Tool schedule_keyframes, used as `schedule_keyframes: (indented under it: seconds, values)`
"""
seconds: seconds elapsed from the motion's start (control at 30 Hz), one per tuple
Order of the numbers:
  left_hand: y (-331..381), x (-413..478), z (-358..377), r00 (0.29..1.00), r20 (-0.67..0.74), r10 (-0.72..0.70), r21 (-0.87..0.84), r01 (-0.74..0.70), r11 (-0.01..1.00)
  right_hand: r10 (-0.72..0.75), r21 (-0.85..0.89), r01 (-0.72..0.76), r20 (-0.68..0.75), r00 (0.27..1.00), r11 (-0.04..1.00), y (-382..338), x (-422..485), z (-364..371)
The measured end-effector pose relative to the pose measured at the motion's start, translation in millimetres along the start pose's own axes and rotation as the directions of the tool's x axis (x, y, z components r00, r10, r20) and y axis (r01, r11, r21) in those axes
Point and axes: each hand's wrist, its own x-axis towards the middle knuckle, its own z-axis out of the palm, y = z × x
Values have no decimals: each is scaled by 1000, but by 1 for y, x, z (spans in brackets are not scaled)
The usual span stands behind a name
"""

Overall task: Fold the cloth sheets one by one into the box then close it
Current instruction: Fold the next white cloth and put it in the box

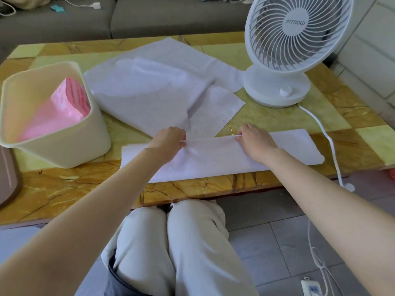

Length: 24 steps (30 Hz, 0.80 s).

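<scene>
A white cloth sheet (213, 159), folded into a long strip, lies along the table's near edge. My left hand (168, 139) pinches its far edge left of centre. My right hand (255, 139) pinches the same far edge right of centre. Behind it lies a loose pile of several white sheets (149, 86). The cream box (85, 133) stands open at the left of the table and holds folded pink cloth (62, 110) leaning inside. A brown lid-like piece (8, 176) lies at the far left edge, partly cut off.
A white desk fan (284, 50) stands at the right back of the marble table (70, 189); its cord (329, 142) runs down over the table's right front edge to the floor. A grey sofa (128, 20) is behind. My knees are under the table edge.
</scene>
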Motion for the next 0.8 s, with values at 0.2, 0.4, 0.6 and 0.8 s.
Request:
schedule_keyframes:
  seconds: [0.2,0.4,0.6,0.8]
  values:
    - [-6,3,3,999,-28,-45,-79,43,996,23,-166,-28,-29,999,986,-7,6,3]
    - [-5,6,8,995,-88,-50,-33,48,998,78,-217,-89,-57,995,972,-14,9,7]
    - [-1,8,15,990,-130,-59,2,60,998,101,-103,-109,-81,992,989,-30,4,7]
    - [-2,6,16,983,-175,-62,12,65,998,-231,178,222,30,973,959,-82,-26,12]
